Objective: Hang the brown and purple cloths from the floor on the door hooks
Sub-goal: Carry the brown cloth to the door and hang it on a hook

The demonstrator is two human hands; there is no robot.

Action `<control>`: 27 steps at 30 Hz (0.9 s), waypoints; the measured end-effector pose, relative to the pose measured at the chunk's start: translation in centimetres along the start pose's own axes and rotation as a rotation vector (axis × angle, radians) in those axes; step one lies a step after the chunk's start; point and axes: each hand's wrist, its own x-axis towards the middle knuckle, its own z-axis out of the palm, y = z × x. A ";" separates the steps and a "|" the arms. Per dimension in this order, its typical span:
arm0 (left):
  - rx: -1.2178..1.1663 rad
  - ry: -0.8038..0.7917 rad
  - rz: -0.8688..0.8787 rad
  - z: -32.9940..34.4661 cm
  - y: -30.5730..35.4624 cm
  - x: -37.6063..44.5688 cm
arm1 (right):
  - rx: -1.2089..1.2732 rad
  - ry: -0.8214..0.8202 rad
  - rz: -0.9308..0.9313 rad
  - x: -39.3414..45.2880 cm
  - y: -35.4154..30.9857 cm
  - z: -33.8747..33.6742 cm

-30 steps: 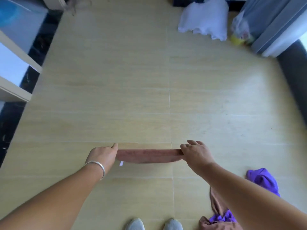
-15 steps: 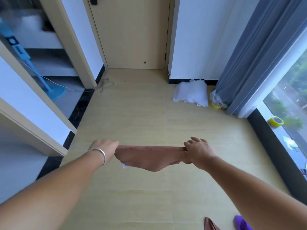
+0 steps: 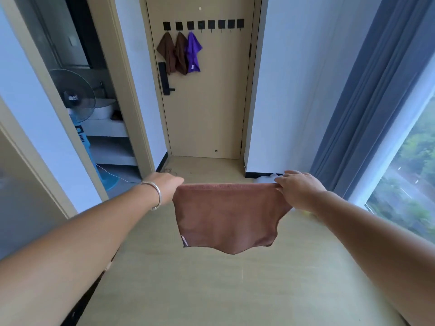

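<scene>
A brown cloth (image 3: 226, 215) hangs stretched between my hands at waist height. My left hand (image 3: 166, 188) pinches its left top corner and my right hand (image 3: 297, 189) pinches its right top corner. Straight ahead stands the beige door (image 3: 207, 109) with a row of black hooks (image 3: 221, 24) near its top. On the three leftmost hooks hang two dark brown cloths (image 3: 167, 52) (image 3: 181, 55) and one purple cloth (image 3: 193, 52). The hooks to the right of them are bare.
An open doorway on the left shows a standing fan (image 3: 75, 100) with a blue base and shelves. A grey curtain (image 3: 367, 90) and a window (image 3: 409, 184) line the right side. Something white (image 3: 267, 178) lies on the floor behind my right hand. Beige floor runs up to the door.
My view has tilted up from the floor to the door and hooks. The brown cloth has risen with both hands and now hangs open. The cloths on the floor have left the view.
</scene>
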 end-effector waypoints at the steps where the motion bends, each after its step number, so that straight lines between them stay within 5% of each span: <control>1: 0.006 0.003 -0.008 -1.5 -0.6 -0.3 | -0.006 0.014 -0.005 0.1 0.3 -1.7; 16: -0.048 0.171 -0.078 -22.9 -3.7 -4.8 | -0.006 0.143 0.030 -2.5 5.5 -21.7; 27: 0.128 0.308 -0.236 -26.3 -0.9 -4.7 | 0.017 0.343 0.095 -4.4 7.1 -24.8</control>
